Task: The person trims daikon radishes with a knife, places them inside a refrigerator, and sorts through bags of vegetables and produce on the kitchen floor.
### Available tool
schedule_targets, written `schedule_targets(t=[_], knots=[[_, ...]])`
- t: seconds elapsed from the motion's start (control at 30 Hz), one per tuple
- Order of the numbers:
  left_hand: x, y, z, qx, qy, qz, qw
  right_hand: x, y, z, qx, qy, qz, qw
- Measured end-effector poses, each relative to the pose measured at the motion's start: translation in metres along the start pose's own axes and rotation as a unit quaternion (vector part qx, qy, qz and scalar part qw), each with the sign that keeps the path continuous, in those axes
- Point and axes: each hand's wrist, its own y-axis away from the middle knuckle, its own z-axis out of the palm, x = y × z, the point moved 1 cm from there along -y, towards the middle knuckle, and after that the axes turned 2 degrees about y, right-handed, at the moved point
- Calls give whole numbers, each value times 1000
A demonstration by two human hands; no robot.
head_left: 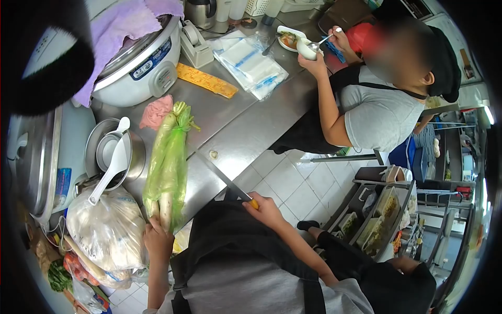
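Long white radishes (166, 206) lie in a thin green plastic bag (170, 157) on the steel counter, their lower ends sticking out near me. My left hand (158, 238) is closed around one of these ends. My right hand (265, 212) grips the orange-yellow handle of a knife (222, 176), whose blade points up and left over the counter edge. A small pale scrap (213, 154) lies by the blade. The crumpled pink cloth (156, 112) is beside the bag's far end.
A rice cooker (138, 70) and nested metal pots (130, 152) holding white scoops stand left. A full plastic bag (107, 230) hangs near my left arm. Another person (384, 107) holds a white bowl (308, 48) and spoon at the counter. Plastic bags (251, 63) lie at the back.
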Motion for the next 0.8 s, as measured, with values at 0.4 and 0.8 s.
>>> schedule_targets(t=[0.4, 0.8], knots=[[10, -20, 4, 144, 175, -30, 973, 4, 7, 6, 44, -42, 43, 997], [13, -27, -1, 103, 216, -21, 971, -4, -11, 10, -9, 8, -20, 1000]])
